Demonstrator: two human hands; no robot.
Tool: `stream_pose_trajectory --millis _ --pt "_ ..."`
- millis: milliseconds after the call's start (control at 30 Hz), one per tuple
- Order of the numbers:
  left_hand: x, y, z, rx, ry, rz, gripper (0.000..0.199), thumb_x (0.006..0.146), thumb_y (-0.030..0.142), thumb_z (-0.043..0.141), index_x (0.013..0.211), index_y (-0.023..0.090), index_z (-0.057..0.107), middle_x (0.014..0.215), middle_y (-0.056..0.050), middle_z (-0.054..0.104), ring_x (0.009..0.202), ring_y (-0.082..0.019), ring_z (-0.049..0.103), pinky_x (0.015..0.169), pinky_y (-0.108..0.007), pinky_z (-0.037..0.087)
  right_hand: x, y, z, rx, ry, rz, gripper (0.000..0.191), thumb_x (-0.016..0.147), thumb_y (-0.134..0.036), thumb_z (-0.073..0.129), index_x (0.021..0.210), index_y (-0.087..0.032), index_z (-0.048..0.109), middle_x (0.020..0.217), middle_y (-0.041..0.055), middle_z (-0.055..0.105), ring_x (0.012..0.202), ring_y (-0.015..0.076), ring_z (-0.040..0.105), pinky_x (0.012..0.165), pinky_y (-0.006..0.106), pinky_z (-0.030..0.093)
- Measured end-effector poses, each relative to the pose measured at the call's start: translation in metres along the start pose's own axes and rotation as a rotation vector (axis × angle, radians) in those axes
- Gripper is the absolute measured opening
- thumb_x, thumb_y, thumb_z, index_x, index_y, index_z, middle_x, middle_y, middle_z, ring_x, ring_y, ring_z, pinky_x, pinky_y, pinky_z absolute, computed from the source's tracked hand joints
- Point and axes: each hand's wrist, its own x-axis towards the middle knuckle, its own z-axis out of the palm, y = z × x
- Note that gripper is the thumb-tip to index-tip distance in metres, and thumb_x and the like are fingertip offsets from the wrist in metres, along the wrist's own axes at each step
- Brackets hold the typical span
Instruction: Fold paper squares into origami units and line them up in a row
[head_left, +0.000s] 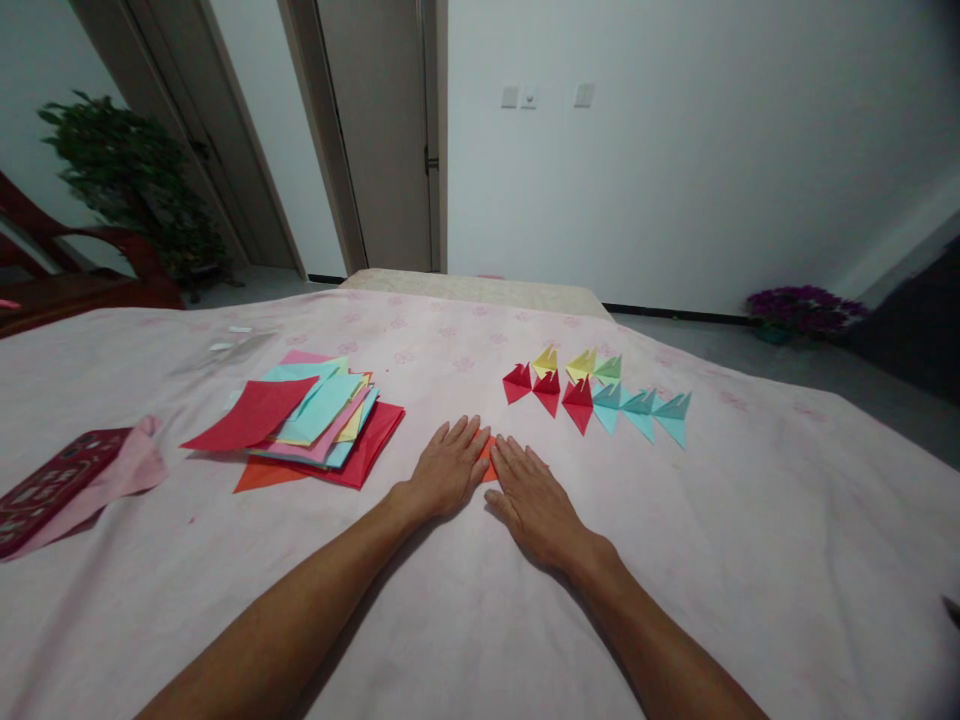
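An orange piece of paper [489, 462] lies on the pink cloth, mostly covered by both hands. My left hand [451, 465] rests flat over its left part, fingers stretched forward. Flat on the right part is my right hand [536, 497], its fingers extended and its thumb out to the side. How the paper is folded is hidden under the palms. To the left is a loose pile of coloured sheets, with a red sheet [259, 412] on top. Several folded paper birds stand to the right in rows, among them a red one [578, 404] and a light blue one [673, 416].
The pink patterned cloth [465, 600] covers the work surface. At the far left lie a dark red printed packet [56, 485] and a pink piece [139, 465]. A clear plastic wrapper [232, 352] lies behind the pile. Beyond are a wooden chair, plants and doors.
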Motion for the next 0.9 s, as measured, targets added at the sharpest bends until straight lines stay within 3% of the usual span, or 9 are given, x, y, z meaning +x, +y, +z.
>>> stream_pose_trajectory --millis 200,400,567,667,733,800,867,900 --pt "-0.005 -0.011 -0.001 0.057 0.002 -0.086 0.057 0.098 0.043 0.037 0.149 0.016 0.037 0.157 -0.017 0.031 0.146 -0.032 0.027 0.116 -0.055 0.02 -0.004 0.005 -0.009 -0.076 -0.04 0.08 0.061 0.099 -0.045 0.039 0.15 -0.011 0.034 0.157 0.0156 0.027 0.147 0.0272 0.024 0.119 0.051 0.023" --pt "-0.029 -0.025 -0.006 0.081 0.029 -0.177 0.058 0.097 0.047 0.041 0.147 0.017 0.039 0.156 -0.018 0.032 0.145 -0.035 0.026 0.114 -0.06 0.02 -0.009 0.02 -0.006 -0.045 0.111 0.213 0.052 0.097 -0.037 0.044 0.143 -0.013 0.046 0.15 0.016 0.042 0.142 0.0288 0.036 0.116 0.053 0.028" --pt "-0.038 -0.033 -0.007 -0.016 0.078 -0.159 0.065 0.095 0.054 0.044 0.148 0.017 0.037 0.155 -0.017 0.035 0.145 -0.035 0.026 0.115 -0.058 0.021 -0.008 0.027 -0.011 0.112 0.256 0.284 0.03 0.088 -0.029 0.059 0.115 -0.019 0.065 0.13 0.0113 0.063 0.126 0.0288 0.053 0.107 0.051 0.04" --pt "-0.036 -0.031 -0.013 -0.145 0.21 -0.129 0.067 0.09 0.054 0.055 0.146 0.021 0.04 0.151 -0.014 0.043 0.143 -0.031 0.032 0.115 -0.052 0.025 -0.006 0.025 -0.018 0.214 0.356 0.261 0.015 0.082 -0.024 0.064 0.096 -0.022 0.068 0.117 0.0078 0.069 0.118 0.0272 0.058 0.101 0.047 0.044" --pt "-0.034 -0.024 -0.02 -0.243 0.32 -0.096 0.059 0.086 0.05 0.063 0.137 0.022 0.053 0.14 -0.013 0.055 0.133 -0.03 0.045 0.11 -0.047 0.034 -0.005 0.021 -0.022 0.27 0.444 0.199 0.007 0.08 -0.021 0.065 0.086 -0.023 0.067 0.11 0.0061 0.071 0.115 0.0265 0.059 0.1 0.046 0.044" --pt "-0.034 -0.013 -0.027 -0.372 0.389 -0.086 0.038 0.085 0.043 0.066 0.116 0.022 0.067 0.115 -0.009 0.068 0.11 -0.026 0.059 0.097 -0.039 0.044 -0.004 0.017 -0.025 0.329 0.513 0.132 0.005 0.08 -0.019 0.065 0.081 -0.024 0.066 0.101 0.0051 0.073 0.112 0.0263 0.06 0.1 0.046 0.043" --pt "-0.034 -0.001 -0.032 -0.555 0.387 -0.119 0.02 0.086 0.037 0.064 0.088 0.019 0.071 0.087 -0.005 0.068 0.085 -0.02 0.062 0.079 -0.032 0.047 -0.004 0.015 -0.026 0.417 0.557 0.123 0.004 0.08 -0.02 0.066 0.082 -0.024 0.067 0.096 0.0057 0.073 0.108 0.0264 0.061 0.099 0.046 0.044" --pt "-0.034 0.005 -0.034 -0.672 0.378 -0.157 0.021 0.087 0.036 0.063 0.08 0.018 0.07 0.078 -0.003 0.066 0.075 -0.018 0.06 0.071 -0.028 0.046 -0.004 0.015 -0.026 0.48 0.567 0.148 0.004 0.08 -0.022 0.067 0.083 -0.024 0.068 0.096 0.0064 0.072 0.105 0.0265 0.062 0.098 0.046 0.044"
